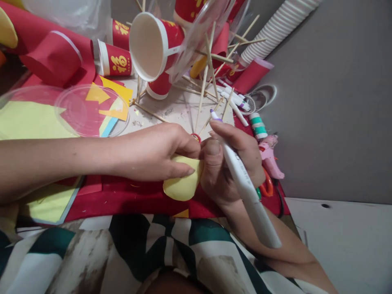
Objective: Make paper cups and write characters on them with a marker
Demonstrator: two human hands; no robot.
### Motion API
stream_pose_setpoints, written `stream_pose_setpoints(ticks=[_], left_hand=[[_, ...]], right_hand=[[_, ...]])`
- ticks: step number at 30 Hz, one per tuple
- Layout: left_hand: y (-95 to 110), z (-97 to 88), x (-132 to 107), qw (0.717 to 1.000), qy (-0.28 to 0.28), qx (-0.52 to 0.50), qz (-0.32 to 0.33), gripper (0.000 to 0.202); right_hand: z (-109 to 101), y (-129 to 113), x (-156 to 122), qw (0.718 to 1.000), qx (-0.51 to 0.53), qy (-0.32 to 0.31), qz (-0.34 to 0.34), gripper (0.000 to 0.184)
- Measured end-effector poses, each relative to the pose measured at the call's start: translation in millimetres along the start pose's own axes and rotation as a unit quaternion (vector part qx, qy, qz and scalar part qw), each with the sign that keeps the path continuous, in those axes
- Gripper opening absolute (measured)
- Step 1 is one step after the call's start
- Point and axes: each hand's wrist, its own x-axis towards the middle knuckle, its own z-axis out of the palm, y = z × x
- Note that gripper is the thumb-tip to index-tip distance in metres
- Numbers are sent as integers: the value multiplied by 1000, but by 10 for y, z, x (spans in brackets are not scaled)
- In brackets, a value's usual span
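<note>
My left hand (pixel 153 153) reaches in from the left and pinches a rounded yellow paper piece (pixel 183 185), thumb underneath and fingers on top. My right hand (pixel 228 163) is closed around a white marker pen (pixel 245 183) whose purple-tipped end points up and away. Both hands meet at a small red ring (pixel 196 136) at the top of the yellow piece. The marker's tip does not touch the paper.
Red paper cups (pixel 114 60) with gold print and wooden sticks (pixel 208 69) form a structure behind the hands. A clear plastic lid (pixel 92 110) covers yellow scraps at left. More markers (pixel 234 100), striped tape (pixel 257 125), a pink glue gun (pixel 271 157) and orange-handled scissors (pixel 268 185) lie at right.
</note>
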Motion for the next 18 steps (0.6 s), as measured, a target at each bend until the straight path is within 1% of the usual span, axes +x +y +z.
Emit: stream_pose_setpoints(ticks=[2,4,6,8,9,12,15,16,18], left_hand=[[-20,-70,15,998,-17,-57,0,13],[-45,-162,32,995,-23,-101,-7,14],[-79,-259,51,993,-19,-118,-21,13],[-123,-342,71,992,-15,-118,-31,10],[-148,-375,81,993,-15,-116,-33,8],[-227,-438,104,993,-22,-108,-35,4],[-302,-465,117,995,-27,-89,-36,5],[-323,-469,119,996,-27,-82,-38,5],[-359,-472,122,996,-27,-75,-44,6]], right_hand=[[-20,21,13,999,28,-3,17,38],[-62,18,49,998,59,13,31,35],[-120,-4,95,994,83,28,66,33],[-182,-37,132,990,93,10,110,33],[-210,-53,143,988,95,3,119,33],[-269,-86,141,987,100,1,125,33],[-301,-82,117,986,97,-37,131,36],[-309,-71,113,987,95,-46,117,36],[-323,-43,116,992,93,-43,70,37]])
